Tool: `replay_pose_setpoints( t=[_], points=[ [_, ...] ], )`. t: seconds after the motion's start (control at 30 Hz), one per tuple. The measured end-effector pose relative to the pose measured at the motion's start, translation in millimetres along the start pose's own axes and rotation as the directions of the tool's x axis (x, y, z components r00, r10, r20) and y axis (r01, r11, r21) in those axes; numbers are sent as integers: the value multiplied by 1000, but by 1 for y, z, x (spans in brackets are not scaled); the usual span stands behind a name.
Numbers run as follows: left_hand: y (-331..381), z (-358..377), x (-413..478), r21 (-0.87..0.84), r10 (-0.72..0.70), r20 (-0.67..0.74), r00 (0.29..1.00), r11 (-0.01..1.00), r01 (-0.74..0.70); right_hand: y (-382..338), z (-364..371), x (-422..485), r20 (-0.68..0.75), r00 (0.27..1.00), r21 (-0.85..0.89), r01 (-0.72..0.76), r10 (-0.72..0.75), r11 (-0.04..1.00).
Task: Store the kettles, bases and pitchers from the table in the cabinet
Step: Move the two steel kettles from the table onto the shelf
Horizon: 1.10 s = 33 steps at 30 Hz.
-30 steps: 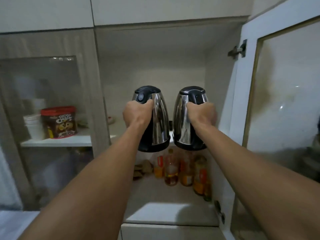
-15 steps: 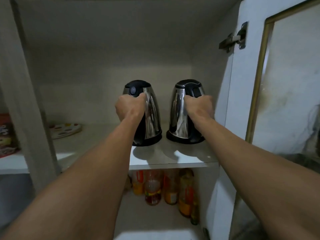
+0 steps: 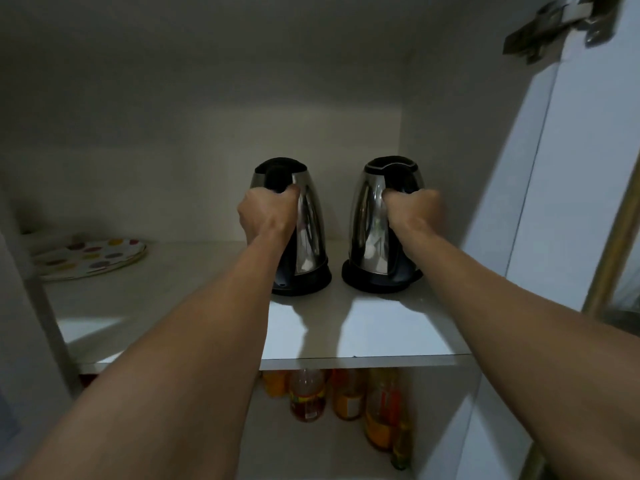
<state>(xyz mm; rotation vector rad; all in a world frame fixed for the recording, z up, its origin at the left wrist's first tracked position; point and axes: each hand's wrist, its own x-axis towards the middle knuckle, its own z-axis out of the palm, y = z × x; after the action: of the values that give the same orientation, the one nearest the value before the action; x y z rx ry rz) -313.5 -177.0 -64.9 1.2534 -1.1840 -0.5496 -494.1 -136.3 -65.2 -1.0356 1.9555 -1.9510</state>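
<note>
Two steel kettles with black lids stand side by side, each on a black base, on the white cabinet shelf (image 3: 381, 337). My left hand (image 3: 268, 211) grips the black handle of the left kettle (image 3: 308, 233). My right hand (image 3: 414, 209) grips the handle of the right kettle (image 3: 369, 223). Both kettles sit upright, deep on the shelf near the right wall, a small gap between them.
A polka-dot plate (image 3: 90, 258) lies at the shelf's left end. Several bottles (image 3: 308, 396) stand on the lower shelf. The open cabinet door (image 3: 588, 188) with its hinge (image 3: 554, 26) is on the right. A vertical divider (image 3: 41, 306) stands at left.
The kettles went from held in the air in front of the cabinet to standing on the shelf, then slid further back. My view moved closer and upward.
</note>
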Motion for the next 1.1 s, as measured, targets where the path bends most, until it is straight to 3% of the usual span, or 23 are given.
replay_pose_setpoints(
  t=[0.37,0.57,0.87,1.1],
  points=[
    [-26,23,28,-32,-79,10,997,996,79,18,35,21,13,999,-41,-34,35,999],
    [-32,32,36,2,-62,83,995,998,62,19,44,33,63,997,-74,-39,43,997],
    [-29,35,46,10,-83,126,988,997,83,28,42,39,78,994,2,-72,72,997],
    [-49,35,23,134,-13,29,999,991,9,60,32,13,54,998,-49,-15,17,999]
  ],
)
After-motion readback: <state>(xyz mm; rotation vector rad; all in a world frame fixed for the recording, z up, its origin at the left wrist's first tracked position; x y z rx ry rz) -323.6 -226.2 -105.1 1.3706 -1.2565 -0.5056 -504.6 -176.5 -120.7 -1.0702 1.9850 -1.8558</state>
